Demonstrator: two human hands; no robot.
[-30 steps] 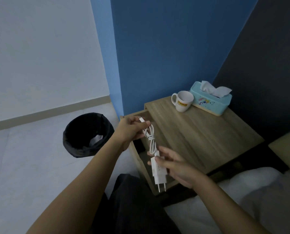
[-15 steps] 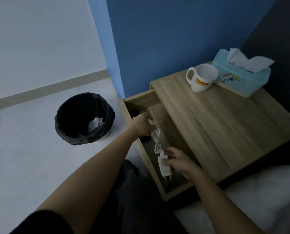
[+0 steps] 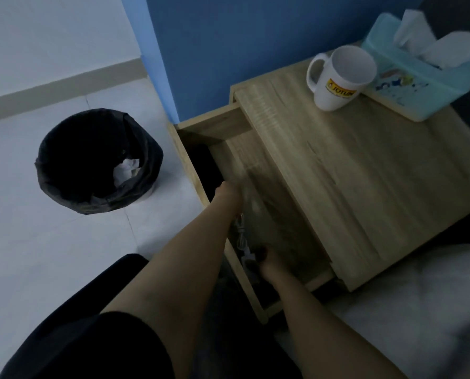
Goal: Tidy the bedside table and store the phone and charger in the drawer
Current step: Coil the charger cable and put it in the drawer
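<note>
The bedside table's drawer (image 3: 214,128) stands pulled out to the left. Both my hands are down inside it with the white charger (image 3: 242,239). My left hand (image 3: 228,196) is curled at the upper end of the bundled cable. My right hand (image 3: 269,265) grips the plug block at the near end, low against the drawer floor. The drawer's inside is dim and blurred. A dark shape (image 3: 203,165) lies at its far left end; I cannot tell whether it is the phone.
On the wooden table top (image 3: 365,187) stand a white mug (image 3: 337,83) and a teal tissue box (image 3: 417,77) at the back. A black-lined bin (image 3: 97,165) with crumpled paper sits on the floor to the left. White bedding (image 3: 419,310) lies at the lower right.
Both hands have lowered the charger from above the drawer down into it. My view has tilted down and moved closer to the table.
</note>
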